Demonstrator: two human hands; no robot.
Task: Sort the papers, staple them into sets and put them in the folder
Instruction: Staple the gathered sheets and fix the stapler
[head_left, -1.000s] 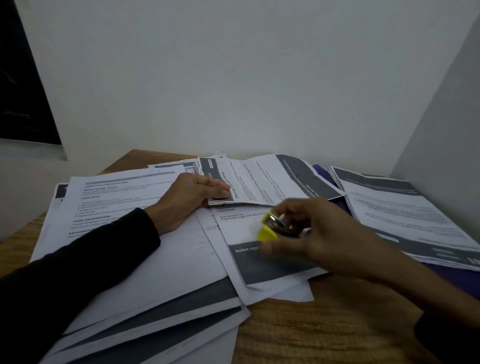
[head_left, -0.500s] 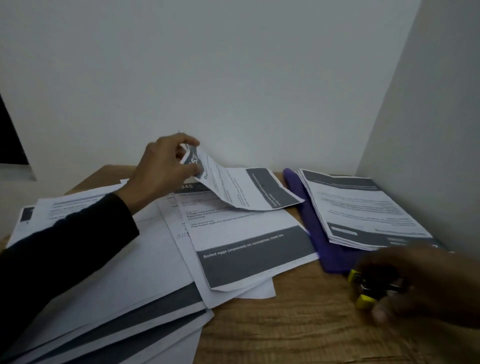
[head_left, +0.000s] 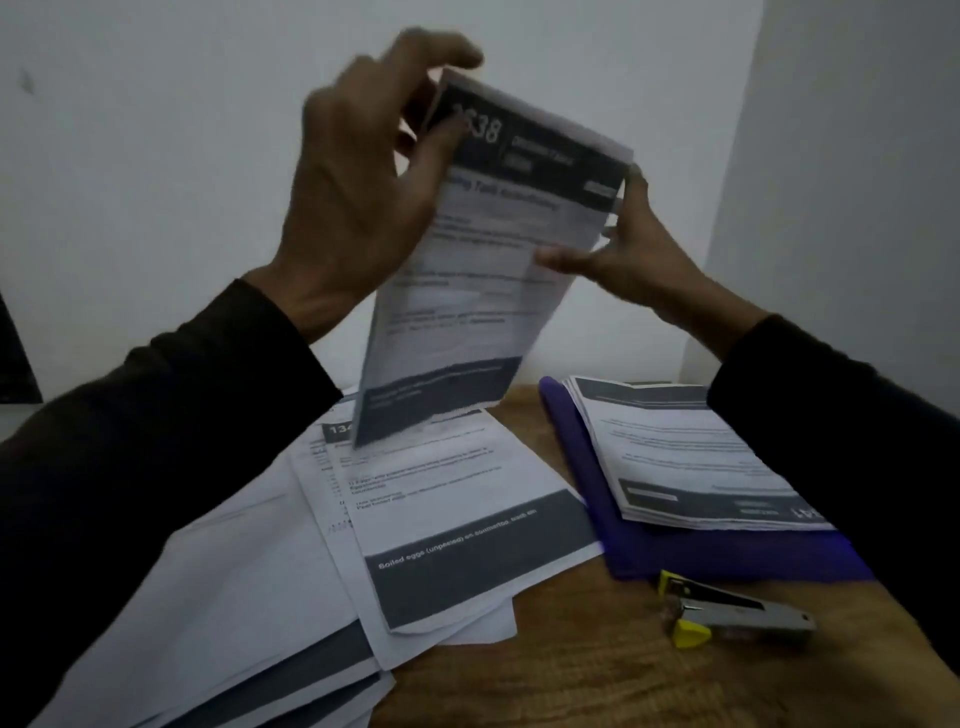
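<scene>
From my remote seat I judged the job partly done. A stack of sets (head_left: 691, 457) already lay on the purple folder (head_left: 597, 499) at the right of the tabletop (head_left: 597, 675), though whether those sheets were stapled I could not tell from this blurred, dim view. The set in hand (head_left: 467, 291) was held up in the air above the loose papers, well clear of the tabletop and tilted, its dark header uppermost. The left hand (head_left: 358, 192) pinched its top left corner, fingers (head_left: 441, 52) curled over the upper edge with the thumb on the printed face. The right hand (head_left: 628, 249) held the right edge, thumb across the front and fingers behind. It looked to me like several sheets together, probably being squared up or checked.

Left to do, as I read it: this set wanted filing with the others, and a wide spread of loose papers (head_left: 311, 545) covered the left and middle of the tabletop, unsorted.

The stapler (head_left: 732, 616), grey with yellow ends, lay on its own on the bare wood just in front of the folder, touched by neither hand. The folder lay open or flat under its stack, so nothing blocked the way into it. The dark sleeves (head_left: 130, 467) hid part of the pile on each side.
</scene>
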